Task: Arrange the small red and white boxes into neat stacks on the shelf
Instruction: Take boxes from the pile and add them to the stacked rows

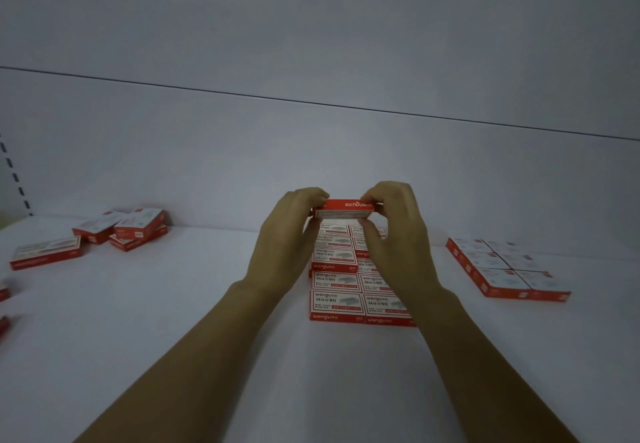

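A small red and white box [346,208] is held in the air between both hands, red edge up. My left hand [287,238] pinches its left end and my right hand [394,238] pinches its right end. Directly below, a two-column block of red and white boxes [337,290] lies flat on the white shelf [207,286], stacked higher at the back; my right hand hides part of it. The held box hovers over the rear of this block.
A loose jumble of boxes [131,227] and a single flat box [46,252] lie at the back left. A neat flat grid of boxes [505,266] sits at the right. Box corners poke in at the left edge [3,307]. The shelf's back wall [311,151] rises behind.
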